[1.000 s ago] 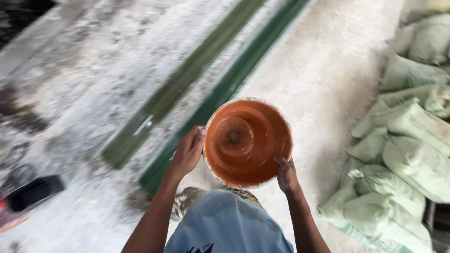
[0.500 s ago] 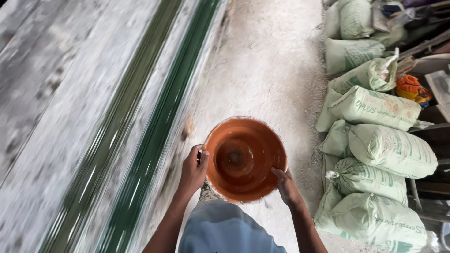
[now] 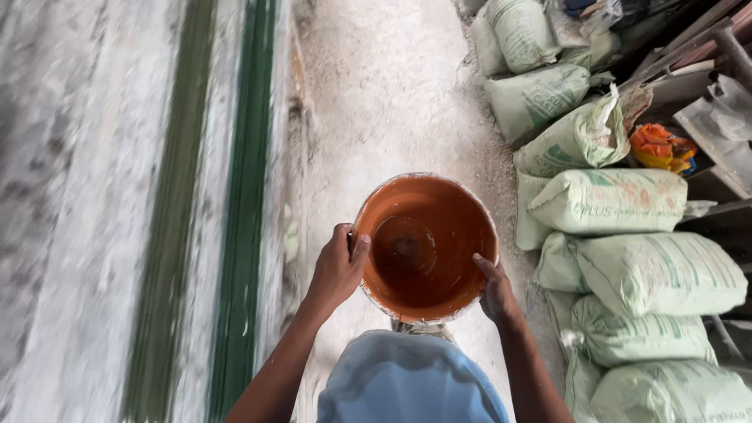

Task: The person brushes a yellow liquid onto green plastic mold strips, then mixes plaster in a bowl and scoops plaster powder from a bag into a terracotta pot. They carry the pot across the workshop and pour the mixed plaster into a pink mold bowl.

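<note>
The person held a round orange bucket (image 3: 425, 247) out in front of their body, above the dusty white floor (image 3: 384, 102). The left hand (image 3: 338, 270) had its grip closed on the left side of the rim, with the thumb hooked over the edge and the fingers wrapped round the outside. The right hand (image 3: 495, 291) had its grip pressed on the right side of the rim, thumb lying along the top and fingers down the outer wall. The bucket sat between the two hands with its open mouth facing up. Its inside was orange and wet-looking, with a darker patch at the bottom. The outside rim looked pale and crusty. Below the bucket was the person's light blue clothing (image 3: 407, 384). To the left, long green strips (image 3: 247, 196) ran along the floor, looking blurry. To the right, well apart from the bucket, a pile of pale green sacks (image 3: 627, 274) was stacked up along the side. Near the top of the pile sat a small orange bundle (image 3: 660, 146), just beside some grey metal pieces (image 3: 717, 133).
</note>
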